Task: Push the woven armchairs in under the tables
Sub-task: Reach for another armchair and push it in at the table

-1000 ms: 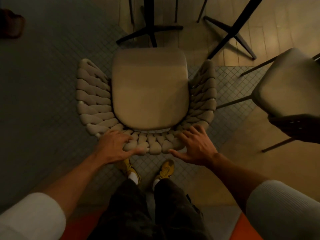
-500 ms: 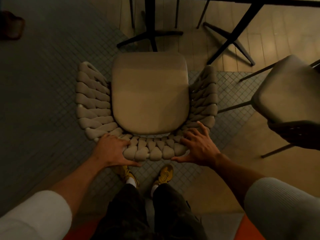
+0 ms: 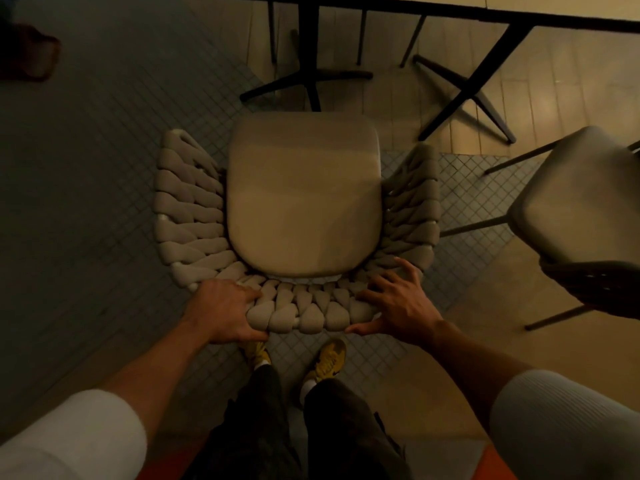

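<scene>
A woven armchair (image 3: 304, 206) with a beige seat cushion and thick braided back stands right below me, facing the table (image 3: 519, 12) at the top. My left hand (image 3: 221, 311) grips the left part of the curved backrest, fingers over the top and thumb behind. My right hand (image 3: 394, 303) rests on the right part of the backrest, fingers spread over the weave and thumb behind it. The seat's front edge lies near the table's black cross-shaped foot (image 3: 311, 77).
A second chair (image 3: 581, 199) with a beige seat stands at the right, close to the armchair's right arm. Another black table leg (image 3: 474, 84) slants down at the upper right. My yellow shoes (image 3: 329, 358) stand just behind the armchair on the tiled floor.
The table edge has come into view at the top. My left thumb has tucked in behind the backrest, and both hands stay on it.
</scene>
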The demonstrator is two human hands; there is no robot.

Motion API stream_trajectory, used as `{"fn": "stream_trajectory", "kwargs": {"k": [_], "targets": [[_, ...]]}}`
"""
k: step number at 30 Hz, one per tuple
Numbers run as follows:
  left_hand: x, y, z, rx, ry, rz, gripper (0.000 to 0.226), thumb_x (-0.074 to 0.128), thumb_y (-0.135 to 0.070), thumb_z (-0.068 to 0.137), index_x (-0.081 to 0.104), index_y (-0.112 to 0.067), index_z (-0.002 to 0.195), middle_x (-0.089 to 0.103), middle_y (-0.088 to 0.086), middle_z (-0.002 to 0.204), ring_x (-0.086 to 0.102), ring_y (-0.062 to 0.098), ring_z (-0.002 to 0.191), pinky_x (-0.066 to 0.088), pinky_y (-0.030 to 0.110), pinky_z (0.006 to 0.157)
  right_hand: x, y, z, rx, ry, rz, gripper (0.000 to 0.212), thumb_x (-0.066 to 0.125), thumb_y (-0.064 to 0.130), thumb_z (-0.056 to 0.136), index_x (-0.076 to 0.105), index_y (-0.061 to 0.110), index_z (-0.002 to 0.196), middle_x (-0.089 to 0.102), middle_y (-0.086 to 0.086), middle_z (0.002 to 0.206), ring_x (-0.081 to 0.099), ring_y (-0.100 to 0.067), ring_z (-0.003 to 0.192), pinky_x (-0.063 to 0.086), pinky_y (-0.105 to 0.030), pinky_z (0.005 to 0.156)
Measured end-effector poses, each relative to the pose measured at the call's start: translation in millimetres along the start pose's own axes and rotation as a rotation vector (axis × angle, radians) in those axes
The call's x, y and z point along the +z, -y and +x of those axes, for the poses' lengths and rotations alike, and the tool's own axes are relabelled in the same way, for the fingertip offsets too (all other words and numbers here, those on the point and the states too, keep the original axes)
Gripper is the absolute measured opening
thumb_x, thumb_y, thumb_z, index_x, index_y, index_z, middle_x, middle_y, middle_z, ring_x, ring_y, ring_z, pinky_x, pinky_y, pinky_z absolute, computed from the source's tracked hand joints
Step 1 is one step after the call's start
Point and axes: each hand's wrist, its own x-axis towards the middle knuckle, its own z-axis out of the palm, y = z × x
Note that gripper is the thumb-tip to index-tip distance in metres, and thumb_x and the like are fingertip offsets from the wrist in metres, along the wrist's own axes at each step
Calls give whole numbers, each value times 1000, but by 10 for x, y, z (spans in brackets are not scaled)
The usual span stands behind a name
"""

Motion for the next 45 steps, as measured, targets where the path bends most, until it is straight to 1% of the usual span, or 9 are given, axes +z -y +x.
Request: {"fn": "stream_trajectory", "kwargs": {"k": [9, 13, 18, 23, 27, 32, 36, 41, 45], "targets": [[-145, 74, 126, -14, 20, -8, 98, 39, -107, 51, 69, -44, 120, 78, -8, 104, 72, 18, 97, 54, 33, 77, -57, -56, 170, 12, 16, -19, 81, 41, 100, 76, 76, 37, 113, 66, 6, 99, 64, -22, 105, 23, -60, 118], [-208, 111, 184, -11, -8, -30, 113, 18, -113, 48, 68, -45, 122, 77, -9, 105, 72, 18, 97, 51, 31, 75, -91, -84, 247, 21, 12, -19, 80, 40, 100, 76, 76, 38, 112, 65, 6, 99, 64, -22, 105, 23, -59, 117], [-226, 133, 230, 0, 10, 2, 97, 40, -103, 52, 68, -43, 122, 77, -10, 103, 72, 17, 96, 50, 31, 72, -87, -105, 276, 13, 18, -27, 81, 40, 100, 77, 74, 38, 116, 67, 6, 104, 64, -23, 108, 24, -60, 116], [-249, 185, 329, -19, 29, 26, 100, 38, -104, 52, 60, -46, 130, 75, -11, 111, 69, 16, 103, 48, 31, 77, -128, -159, 365, 2, 16, -37, 80, 41, 99, 77, 74, 38, 117, 67, 6, 104, 64, -23, 107, 26, -60, 115], [-318, 299, 508, -26, 24, 8, 100, 35, -105, 52, 59, -49, 131, 75, -12, 111, 69, 16, 102, 49, 31, 76, -227, -254, 546, 20, 46, -54, 83, 35, 101, 77, 74, 40, 118, 68, 6, 108, 64, -22, 109, 24, -58, 115], [-408, 464, 736, -39, 28, 6, 107, 31, -108, 50, 55, -52, 138, 74, -11, 119, 68, 18, 106, 49, 32, 80, -310, -361, 794, 36, 74, -47, 85, 34, 102, 76, 72, 41, 120, 68, 7, 109, 64, -22, 110, 23, -57, 114], [-451, 520, 827, -26, 26, 33, 105, 32, -107, 50, 58, -51, 135, 75, -10, 113, 69, 18, 101, 51, 32, 78, -345, -417, 885, 38, 101, -58, 87, 29, 103, 76, 71, 42, 121, 67, 8, 113, 62, -21, 113, 22, -58, 116], [-470, 568, 867, 3, 15, 47, 103, 33, -106, 52, 62, -47, 131, 75, -12, 108, 69, 16, 96, 51, 30, 74, -302, -444, 923, 48, 84, -52, 83, 34, 102, 76, 73, 40, 116, 66, 8, 110, 62, -21, 111, 20, -58, 117], [-514, 583, 893, 23, 11, 70, 101, 33, -105, 54, 62, -46, 131, 74, -13, 111, 69, 14, 99, 50, 29, 74, -301, -465, 956, 52, 62, -34, 83, 36, 102, 76, 73, 40, 116, 67, 7, 109, 63, -21, 110, 21, -58, 117]]}}
